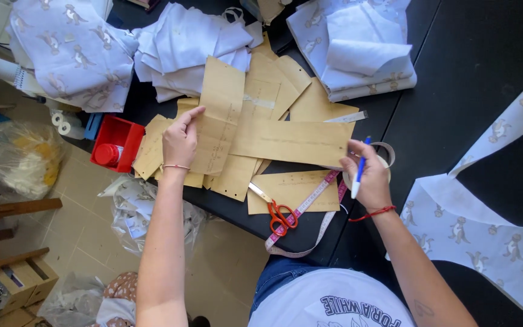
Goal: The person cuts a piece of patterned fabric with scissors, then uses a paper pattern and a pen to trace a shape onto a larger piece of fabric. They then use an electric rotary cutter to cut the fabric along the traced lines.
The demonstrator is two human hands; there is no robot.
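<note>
My left hand point(180, 139) rests flat on a pile of brown paper pattern pieces point(237, 115) on the black table point(467, 54), its fingers spread over a tall piece. My right hand point(367, 175) holds a blue pen point(359, 169) and pinches the right end of a long brown paper strip point(292, 140). A roll of tape point(384, 158) lies just behind that hand. Red-handled scissors point(276, 212) and a pink measuring tape point(304, 209) lie near the table's front edge between my arms.
Stacks of white fabric point(183, 42) and pale printed fabric point(358, 48) lie at the back. A cut printed piece point(479, 230) lies at the right. A red tray with a bottle point(116, 145) sits off the table's left edge, above plastic bags and wooden crates on the floor.
</note>
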